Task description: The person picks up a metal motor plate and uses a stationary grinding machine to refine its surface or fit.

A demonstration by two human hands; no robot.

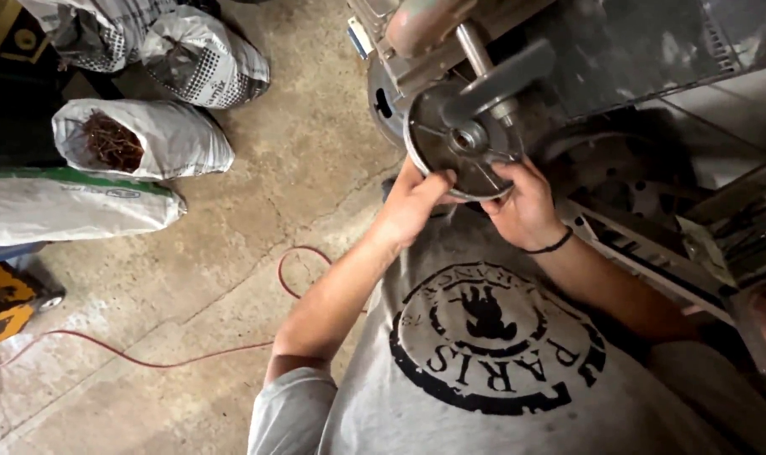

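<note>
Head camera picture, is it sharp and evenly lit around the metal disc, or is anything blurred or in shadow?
Head view: the left hand and right hand on the round metal disc look slightly soft; the machine to the right sits in deep shadow; the concrete floor is evenly lit, without glare.

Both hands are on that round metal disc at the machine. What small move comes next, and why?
Probably a slight turn of the disc with both hands: the left hand and right hand grip its lower rim, and its hub sits on the machine's shaft.
</note>
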